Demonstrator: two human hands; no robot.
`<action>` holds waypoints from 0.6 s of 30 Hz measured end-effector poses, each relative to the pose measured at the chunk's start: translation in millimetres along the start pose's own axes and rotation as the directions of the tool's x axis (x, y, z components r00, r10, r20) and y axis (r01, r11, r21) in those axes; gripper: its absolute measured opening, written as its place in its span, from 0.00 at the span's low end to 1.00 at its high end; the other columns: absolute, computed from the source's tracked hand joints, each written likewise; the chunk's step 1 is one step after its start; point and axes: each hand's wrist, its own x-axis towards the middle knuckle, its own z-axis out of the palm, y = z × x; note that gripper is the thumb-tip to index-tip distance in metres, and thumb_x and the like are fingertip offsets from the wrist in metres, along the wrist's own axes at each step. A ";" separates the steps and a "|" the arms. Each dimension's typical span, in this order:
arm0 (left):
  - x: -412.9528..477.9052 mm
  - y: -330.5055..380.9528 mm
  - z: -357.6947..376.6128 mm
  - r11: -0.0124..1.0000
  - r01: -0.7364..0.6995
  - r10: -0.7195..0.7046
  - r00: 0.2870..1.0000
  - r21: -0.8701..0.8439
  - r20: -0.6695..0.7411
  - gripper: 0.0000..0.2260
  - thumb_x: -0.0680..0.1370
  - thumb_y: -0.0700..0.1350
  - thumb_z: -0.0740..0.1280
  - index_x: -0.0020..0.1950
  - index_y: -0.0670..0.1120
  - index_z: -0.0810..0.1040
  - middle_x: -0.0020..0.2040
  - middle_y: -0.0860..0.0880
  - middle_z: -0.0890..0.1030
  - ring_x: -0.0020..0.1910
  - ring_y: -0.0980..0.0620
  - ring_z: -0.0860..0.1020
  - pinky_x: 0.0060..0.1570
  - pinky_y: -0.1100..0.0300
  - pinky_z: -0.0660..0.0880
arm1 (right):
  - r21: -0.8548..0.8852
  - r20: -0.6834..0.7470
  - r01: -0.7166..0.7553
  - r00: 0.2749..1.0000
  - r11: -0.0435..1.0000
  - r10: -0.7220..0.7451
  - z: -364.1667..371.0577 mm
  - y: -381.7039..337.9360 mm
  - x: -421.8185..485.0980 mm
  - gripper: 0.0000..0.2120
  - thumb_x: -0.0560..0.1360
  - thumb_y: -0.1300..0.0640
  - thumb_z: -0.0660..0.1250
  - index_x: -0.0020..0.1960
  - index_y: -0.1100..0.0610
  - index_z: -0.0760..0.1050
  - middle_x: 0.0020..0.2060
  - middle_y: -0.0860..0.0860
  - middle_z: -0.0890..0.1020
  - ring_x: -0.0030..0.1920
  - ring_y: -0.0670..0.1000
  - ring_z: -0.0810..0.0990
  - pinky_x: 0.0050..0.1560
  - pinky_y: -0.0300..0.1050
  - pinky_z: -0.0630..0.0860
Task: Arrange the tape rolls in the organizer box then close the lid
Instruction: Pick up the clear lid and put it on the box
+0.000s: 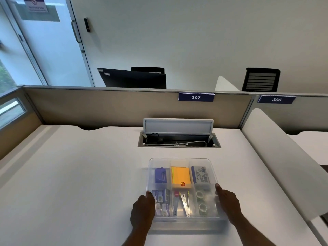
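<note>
A clear plastic organizer box (pixel 182 161) sits on the white desk in front of me, with a see-through lid lying over it. Two tape rolls (pixel 202 201) lie one behind the other in its near right compartment, seen through the lid. My left hand (pixel 142 211) grips the lid at the box's left edge. My right hand (pixel 228 201) grips it at the right edge. Other compartments hold a blue stapler (pixel 160 175), orange sticky notes (pixel 180 174), a labelled packet (pixel 201 174), small staple boxes (pixel 162 201) and metal tools (pixel 182 201).
An open cable hatch (pixel 179 140) with a raised flap lies in the desk just behind the box. A beige partition (pixel 106 107) with signs 307 and 306 closes the back. A white divider (pixel 284 157) bounds the desk on the right.
</note>
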 end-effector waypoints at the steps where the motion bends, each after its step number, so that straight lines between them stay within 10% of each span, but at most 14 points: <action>1: 6.3 2.6 -2.9 0.999 0.032 -0.032 0.999 0.002 -0.004 0.24 0.80 0.60 0.51 0.56 0.44 0.77 0.55 0.42 0.81 0.52 0.43 0.78 0.48 0.55 0.70 | -0.021 -0.003 0.000 1.000 1.000 0.000 -1.3 -5.0 3.8 0.28 0.79 0.41 0.59 0.36 0.65 0.79 0.34 0.58 0.83 0.39 0.58 0.81 0.47 0.49 0.73; 13: 80.5 64.1 -25.4 0.988 -0.024 0.011 0.996 -0.150 -0.088 0.19 0.81 0.51 0.61 0.50 0.36 0.81 0.53 0.37 0.83 0.54 0.39 0.79 0.56 0.52 0.73 | 0.051 0.068 -0.071 0.995 0.996 0.067 9.5 -64.4 62.7 0.04 0.78 0.55 0.62 0.45 0.53 0.74 0.44 0.54 0.78 0.45 0.54 0.76 0.50 0.50 0.75; 18: 103.7 79.0 -22.9 0.977 0.042 -0.061 0.995 -0.208 -0.085 0.18 0.77 0.52 0.68 0.48 0.35 0.81 0.51 0.37 0.83 0.53 0.37 0.79 0.52 0.52 0.74 | -0.026 0.017 -0.006 1.000 1.000 0.007 19.2 -71.2 85.0 0.15 0.79 0.55 0.60 0.36 0.60 0.75 0.44 0.62 0.83 0.46 0.64 0.81 0.55 0.59 0.77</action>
